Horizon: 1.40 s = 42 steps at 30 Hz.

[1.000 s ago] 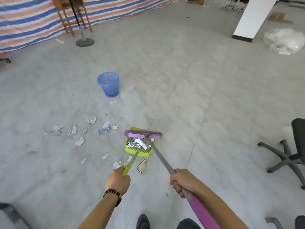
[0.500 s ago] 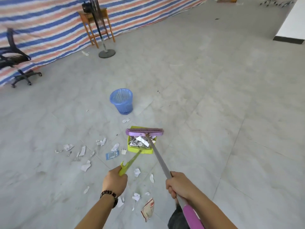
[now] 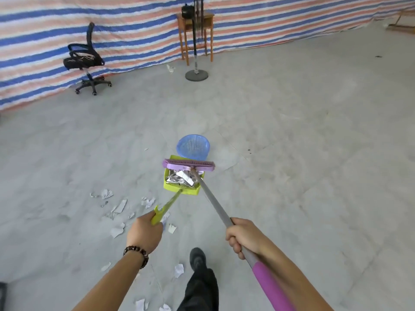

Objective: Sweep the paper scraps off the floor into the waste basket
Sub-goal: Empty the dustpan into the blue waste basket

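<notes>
Right now the left hand (image 3: pixel 143 235) has its fingers curled round the green handle of the dustpan (image 3: pixel 179 190), which sits loaded just in front of the blue waste basket (image 3: pixel 193 151); whether it is lifted clear of the floor (image 3: pixel 292 176) I cannot tell. The right hand (image 3: pixel 243 236) is wrapped tight round the grey shaft of the broom (image 3: pixel 188 165), whose purple head lies across the pan's far edge, beside the heap of paper scraps (image 3: pixel 182 178). That load is not yet in the basket. As I judge it, the risk lies in the tipping: the pan looks nearly as wide as the basket's mouth, so a crooked pour could shed paper over the rim, and a knock from pan or broom could topple so light a basket. Loose scraps (image 3: pixel 119 207) lie near the shoe (image 3: pixel 197 258), where a careless step could scatter them
</notes>
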Motion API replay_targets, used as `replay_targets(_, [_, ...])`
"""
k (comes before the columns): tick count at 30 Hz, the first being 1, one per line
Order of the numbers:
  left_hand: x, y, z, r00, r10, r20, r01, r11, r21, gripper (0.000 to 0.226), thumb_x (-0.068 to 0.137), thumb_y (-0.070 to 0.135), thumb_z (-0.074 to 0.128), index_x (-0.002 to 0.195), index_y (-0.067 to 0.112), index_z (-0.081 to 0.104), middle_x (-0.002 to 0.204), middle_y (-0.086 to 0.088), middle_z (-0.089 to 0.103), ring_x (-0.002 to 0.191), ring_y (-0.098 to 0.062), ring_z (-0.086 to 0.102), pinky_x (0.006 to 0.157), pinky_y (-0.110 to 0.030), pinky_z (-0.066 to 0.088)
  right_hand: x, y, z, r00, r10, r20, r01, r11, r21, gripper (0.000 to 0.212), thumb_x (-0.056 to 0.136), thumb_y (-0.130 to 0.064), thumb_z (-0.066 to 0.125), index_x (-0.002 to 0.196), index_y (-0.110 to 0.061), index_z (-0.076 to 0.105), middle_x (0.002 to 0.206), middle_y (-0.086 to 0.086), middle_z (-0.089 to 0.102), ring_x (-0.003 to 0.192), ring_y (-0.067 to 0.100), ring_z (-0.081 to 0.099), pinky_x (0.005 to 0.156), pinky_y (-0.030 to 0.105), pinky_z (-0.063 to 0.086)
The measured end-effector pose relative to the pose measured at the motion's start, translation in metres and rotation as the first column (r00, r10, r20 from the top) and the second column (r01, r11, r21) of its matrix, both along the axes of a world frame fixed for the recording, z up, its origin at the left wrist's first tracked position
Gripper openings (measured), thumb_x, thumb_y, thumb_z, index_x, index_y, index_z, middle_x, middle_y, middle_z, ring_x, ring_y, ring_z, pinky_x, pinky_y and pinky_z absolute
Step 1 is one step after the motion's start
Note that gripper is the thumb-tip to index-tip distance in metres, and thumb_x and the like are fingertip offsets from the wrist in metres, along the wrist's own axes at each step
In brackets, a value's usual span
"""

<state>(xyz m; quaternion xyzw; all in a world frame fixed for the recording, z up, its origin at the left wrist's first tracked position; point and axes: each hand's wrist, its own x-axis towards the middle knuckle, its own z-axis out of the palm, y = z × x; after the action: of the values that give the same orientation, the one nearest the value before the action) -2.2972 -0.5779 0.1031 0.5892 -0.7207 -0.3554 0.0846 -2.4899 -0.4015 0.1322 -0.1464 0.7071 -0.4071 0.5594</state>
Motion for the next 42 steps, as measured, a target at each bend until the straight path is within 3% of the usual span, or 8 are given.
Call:
replay_targets(5, [-0.061, -0.087, -0.021, 0.998, 0.05, -0.048, -0.05, 0.999, 0.01, 0.02, 0.083, 0.007, 0.051, 0.082, 0.022, 0.064, 0.054, 0.0, 0.045, 0.048, -0.022, 0.04, 0.047, -0.025, 0.03, -0.077, -0.088, 0.003, 1.0, -0.01, 0.024, 0.01, 1.0, 0.004, 0.014, 0.08, 0.002, 0.049, 0.083, -0.011, 0.047, 0.053, 0.002, 0.038, 0.039, 0.012, 0.033, 0.037, 0.018, 0.027])
replay_targets(11, [-0.127, -0.185, -0.017, 0.999, 0.05, -0.008, -0.05, 0.999, -0.011, 0.016, 0.084, 0.008, 0.049, 0.081, 0.018, 0.062, 0.054, -0.003, 0.048, 0.048, -0.024, 0.041, 0.046, -0.024, 0.029, -0.165, -0.181, 0.025, 0.972, -0.135, 0.192, 0.134, 0.991, 0.014, 0.027, 0.088, 0.003, 0.042, 0.077, -0.021, 0.037, 0.051, -0.006, 0.03, 0.034, 0.004, 0.026, 0.03, 0.013, 0.022])
replay_targets(20, [-0.208, -0.254, -0.011, 0.99, 0.017, 0.138, -0.009, 0.998, -0.055, 0.027, 0.083, 0.01, 0.048, 0.098, 0.025, 0.065, 0.063, -0.004, 0.061, 0.063, -0.03, 0.06, 0.051, -0.029, 0.044, -0.272, -0.234, 0.022, 0.806, -0.29, 0.515, 0.348, 0.937, -0.016, 0.028, 0.09, -0.002, 0.044, 0.077, -0.025, 0.034, 0.068, -0.01, 0.012, 0.031, -0.001, 0.023, 0.026, 0.012, 0.022])
replay_targets(26, [-0.252, -0.271, 0.005, 0.985, 0.084, 0.151, -0.074, 0.995, -0.072, 0.026, 0.083, 0.008, 0.048, 0.096, 0.019, 0.068, 0.069, -0.011, 0.065, 0.059, -0.027, 0.055, 0.049, -0.026, 0.041, -0.342, -0.261, 0.012, 0.747, -0.309, 0.589, 0.375, 0.927, 0.01, 0.026, 0.089, -0.008, 0.045, 0.07, -0.021, 0.035, 0.051, -0.01, 0.029, 0.03, 0.0, 0.032, 0.026, 0.015, 0.03])
replay_targets(30, [-0.285, -0.279, 0.021, 0.971, 0.066, 0.23, -0.038, 0.991, -0.126, 0.028, 0.082, 0.009, 0.048, 0.094, 0.023, 0.068, 0.063, -0.003, 0.059, 0.059, -0.026, 0.055, 0.047, -0.024, 0.04, -0.384, -0.274, 0.001, 0.72, -0.322, 0.615, 0.39, 0.92, 0.026, 0.028, 0.09, -0.008, 0.043, 0.067, -0.021, 0.034, 0.051, -0.01, 0.029, 0.031, 0.001, 0.032, 0.027, 0.015, 0.031])
replay_targets(36, [-0.344, -0.267, 0.027, 0.887, -0.019, 0.461, 0.122, 0.974, -0.194, 0.044, 0.086, 0.012, 0.044, 0.12, 0.033, 0.06, 0.074, 0.003, 0.058, 0.067, -0.022, 0.054, 0.049, -0.025, 0.038, -0.428, -0.291, -0.034, 0.726, -0.335, 0.6, 0.341, 0.934, 0.109, 0.031, 0.091, -0.005, 0.04, 0.064, -0.018, 0.036, 0.042, -0.008, 0.033, 0.027, 0.003, 0.032, 0.027, 0.015, 0.034])
replay_targets(39, [-0.373, -0.255, 0.019, 0.806, -0.089, 0.585, 0.234, 0.956, -0.176, 0.05, 0.089, 0.014, 0.041, 0.133, 0.036, 0.05, 0.078, 0.002, 0.053, 0.071, -0.022, 0.052, 0.058, -0.029, 0.044, -0.448, -0.293, -0.054, 0.704, -0.353, 0.617, 0.314, 0.933, 0.176, 0.03, 0.09, -0.004, 0.041, 0.062, -0.018, 0.038, 0.04, -0.008, 0.037, 0.026, 0.003, 0.036, 0.027, 0.014, 0.036])
replay_targets(42, [-0.399, -0.244, 0.014, 0.707, -0.157, 0.69, 0.337, 0.932, -0.133, 0.053, 0.092, 0.013, 0.04, 0.141, 0.035, 0.04, 0.09, -0.002, 0.062, 0.078, -0.025, 0.058, 0.062, -0.03, 0.044, -0.463, -0.291, -0.071, 0.658, -0.373, 0.654, 0.299, 0.927, 0.227, 0.032, 0.09, -0.005, 0.04, 0.06, -0.017, 0.04, 0.039, -0.007, 0.04, 0.026, 0.004, 0.039, 0.028, 0.014, 0.038])
